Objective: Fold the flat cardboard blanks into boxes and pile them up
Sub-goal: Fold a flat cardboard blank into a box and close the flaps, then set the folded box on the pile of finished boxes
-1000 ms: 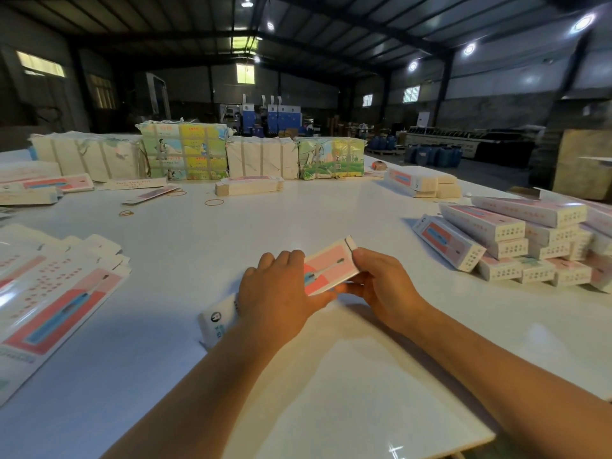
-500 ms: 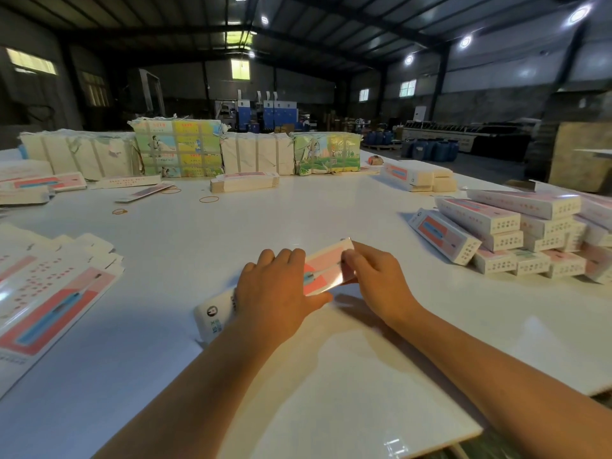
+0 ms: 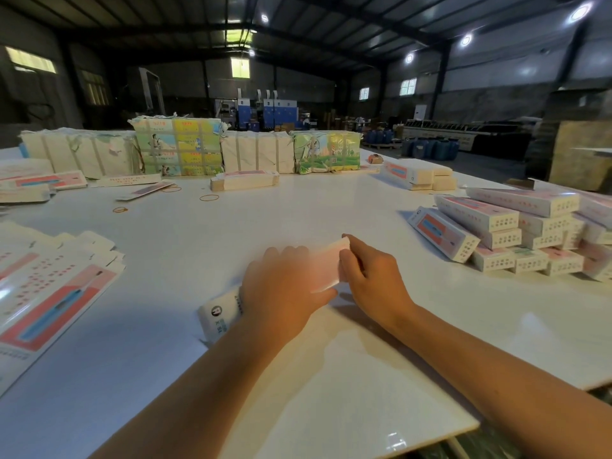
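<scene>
My left hand (image 3: pixel 281 293) lay over the middle of the box (image 3: pixel 323 268) I was folding, fingers curled over its far edge and thumb along the near side, gripping it against the white table (image 3: pixel 298 392). The box ran slantwise under my palm — its white printed end (image 3: pixel 220 314) stuck out near and to the left of my wrist, while the pink end rose toward the right. There my right hand (image 3: pixel 371 279) pinched that raised end, fingertips curled round the corner of the carton; the motion blurred it, so I could not tell how the flap stood.

To my left, near the table's edge, lay the fanned stack of flat blanks (image 3: pixel 49 293), pink and white with a blue shape printed along them. To my right, a little farther off, stood the pile of finished boxes (image 3: pixel 516 240), laid in rough layers, one box leaning against its near left side.

Farther out, loose rubber bands (image 3: pixel 209 197) lay on the bare middle of the table, with a short banded bundle of blanks (image 3: pixel 244 180) just beyond them. Along the far edge stood a row of wrapped packs (image 3: pixel 178 147) — some plain, some printed green and yellow. Behind it all was a dim hall with blue machines (image 3: pixel 261 109) against the back wall.
</scene>
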Demonstrator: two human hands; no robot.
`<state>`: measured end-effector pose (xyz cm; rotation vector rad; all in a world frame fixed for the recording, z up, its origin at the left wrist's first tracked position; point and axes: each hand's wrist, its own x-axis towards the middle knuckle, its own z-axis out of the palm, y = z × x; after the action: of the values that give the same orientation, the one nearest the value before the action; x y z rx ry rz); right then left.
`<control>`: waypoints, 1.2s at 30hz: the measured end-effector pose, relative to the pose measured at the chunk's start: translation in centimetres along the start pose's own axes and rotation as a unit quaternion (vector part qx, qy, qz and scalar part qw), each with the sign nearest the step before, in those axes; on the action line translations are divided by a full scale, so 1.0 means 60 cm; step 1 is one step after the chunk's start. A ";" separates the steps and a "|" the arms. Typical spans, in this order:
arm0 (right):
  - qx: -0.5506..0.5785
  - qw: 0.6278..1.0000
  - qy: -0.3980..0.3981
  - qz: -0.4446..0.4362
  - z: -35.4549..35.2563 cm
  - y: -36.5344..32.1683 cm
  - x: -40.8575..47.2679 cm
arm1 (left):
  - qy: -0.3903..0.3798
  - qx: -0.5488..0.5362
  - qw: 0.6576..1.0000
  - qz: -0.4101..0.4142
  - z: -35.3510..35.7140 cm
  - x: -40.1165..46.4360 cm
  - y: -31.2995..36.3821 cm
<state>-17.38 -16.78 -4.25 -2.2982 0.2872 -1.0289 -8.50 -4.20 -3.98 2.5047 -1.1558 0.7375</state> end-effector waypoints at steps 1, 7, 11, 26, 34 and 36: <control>0.023 1.000 -0.007 0.016 0.001 -0.001 0.001 | -0.005 -0.001 1.000 -0.006 -0.001 0.001 -0.001; 0.025 0.999 -0.011 0.041 0.002 -0.003 0.000 | -0.020 -0.038 0.996 -0.080 -0.007 0.006 -0.015; -0.075 0.997 -0.006 -0.016 0.002 -0.005 -0.003 | -0.015 -0.042 0.996 -0.082 -0.005 0.006 -0.015; -0.070 0.977 -0.150 -0.133 -0.018 0.006 -0.003 | -0.112 0.050 0.992 0.016 -0.031 0.007 -0.029; -0.172 0.984 -0.029 -0.038 -0.071 0.030 0.050 | 0.094 -0.075 0.988 0.094 -0.010 0.000 -0.020; -0.186 0.981 0.046 0.012 -0.131 0.042 0.093 | 0.053 -0.143 0.983 0.102 -0.002 -0.006 -0.006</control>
<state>-19.27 -24.58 1.73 -2.5694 0.5879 -1.1509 -8.46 -3.65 -4.08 2.1094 -1.3854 0.6899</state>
